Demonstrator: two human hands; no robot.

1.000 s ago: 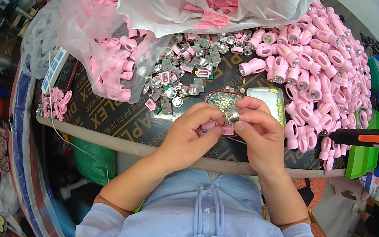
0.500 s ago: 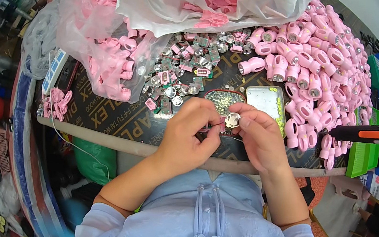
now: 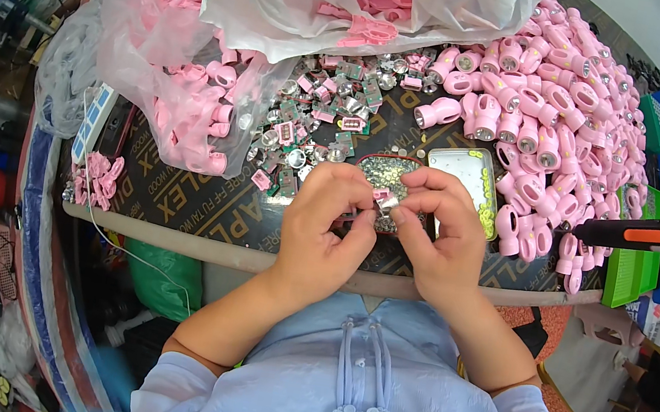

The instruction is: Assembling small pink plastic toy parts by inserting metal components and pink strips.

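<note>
Between my left hand [image 3: 325, 227] and my right hand [image 3: 444, 237], a small flashlight insert [image 3: 384, 198] with a pink body and a silvery reflector is pinched in the fingertips. My fingers hide part of it. Just beyond it lies a red-rimmed tray [image 3: 363, 159] full of tiny shiny parts. Beside my right hand stands a shallow metal tray [image 3: 450, 166] with yellow-green bits along its right side. Past my left hand, loose inserts [image 3: 296, 158] with reflectors, green circuit boards and pink pieces are spread on the dark tabletop.
Pink flashlight bodies [image 3: 554, 112] are heaped at the right. Near them hang a black-and-orange electric screwdriver [image 3: 637, 231] and, behind it, a green basket [image 3: 630, 275]. Bags [image 3: 241, 6] of pink plastic parts occupy the back. A power strip [image 3: 94, 124] lies at the left.
The insert has been turned, so its round reflector no longer faces up and its pink side shows. My right hand has tilted and shifted slightly left.
</note>
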